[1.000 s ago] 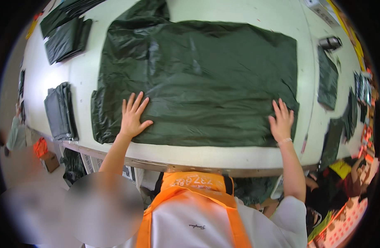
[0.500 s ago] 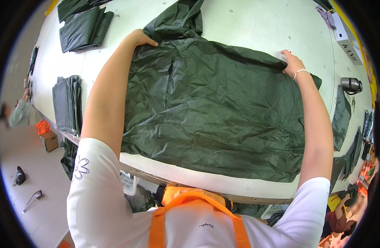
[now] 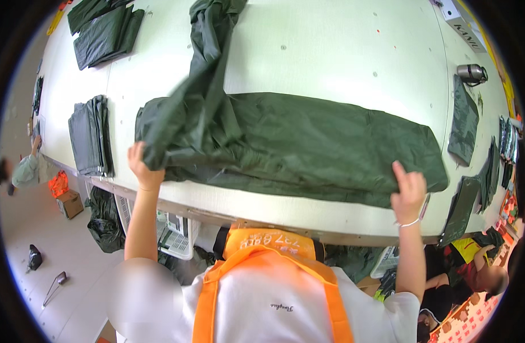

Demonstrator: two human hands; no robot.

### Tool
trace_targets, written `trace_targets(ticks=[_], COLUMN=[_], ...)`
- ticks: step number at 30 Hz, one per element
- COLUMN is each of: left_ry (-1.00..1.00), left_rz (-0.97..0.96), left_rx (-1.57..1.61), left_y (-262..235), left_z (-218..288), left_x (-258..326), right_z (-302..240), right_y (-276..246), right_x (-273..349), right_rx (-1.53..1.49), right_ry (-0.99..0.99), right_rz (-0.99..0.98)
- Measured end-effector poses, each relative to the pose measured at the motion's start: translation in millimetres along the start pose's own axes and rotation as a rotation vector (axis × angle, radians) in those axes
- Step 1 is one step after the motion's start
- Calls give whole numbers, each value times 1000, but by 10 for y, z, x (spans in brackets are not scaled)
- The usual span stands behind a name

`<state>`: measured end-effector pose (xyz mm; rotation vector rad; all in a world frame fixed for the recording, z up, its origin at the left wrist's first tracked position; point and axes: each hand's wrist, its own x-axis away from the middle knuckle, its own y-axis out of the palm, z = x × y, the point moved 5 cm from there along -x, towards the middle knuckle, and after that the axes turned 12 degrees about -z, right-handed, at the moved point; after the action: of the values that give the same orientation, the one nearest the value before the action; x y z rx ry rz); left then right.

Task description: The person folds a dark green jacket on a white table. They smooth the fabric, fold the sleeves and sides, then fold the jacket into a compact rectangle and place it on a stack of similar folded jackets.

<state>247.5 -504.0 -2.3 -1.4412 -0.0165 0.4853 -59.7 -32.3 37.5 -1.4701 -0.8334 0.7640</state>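
Note:
A dark green rain garment [image 3: 331, 137] of thin, slightly shiny fabric lies folded into a wide band across the table. One long sleeve-like part runs from its left end toward the far edge, blurred where it crosses the band. My left hand [image 3: 145, 166] is closed on the fabric at the near left corner. At the near right end, my right hand [image 3: 410, 191] rests at the garment's edge with its fingers stretched out, a beaded bracelet on the wrist.
Folded dark green stacks lie on the pale table [image 3: 319, 48] at the far left [image 3: 105, 37] and left [image 3: 91, 137]. A steel flask [image 3: 471, 74] and white box [image 3: 461, 26] stand at right. White baskets [image 3: 177, 237] sit below the near edge. Other people are at both sides.
The garment's far edge has come toward me and folded over, making a narrower band. Both hands have moved from the far side to the near edge, and the right fingers have released the fabric.

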Motion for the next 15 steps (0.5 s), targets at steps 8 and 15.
trace_targets(ticks=[8,15], left_ry=[-51,-58], left_rz=[-557,-573], left_rx=[96,145], left_y=[483,550], left_z=[181,242], left_x=[698,928], right_z=[-423,-166], right_y=[962,580], right_x=[841,26], right_rx=[-303,-263], right_ry=[210,338], right_rz=[-374,-484])
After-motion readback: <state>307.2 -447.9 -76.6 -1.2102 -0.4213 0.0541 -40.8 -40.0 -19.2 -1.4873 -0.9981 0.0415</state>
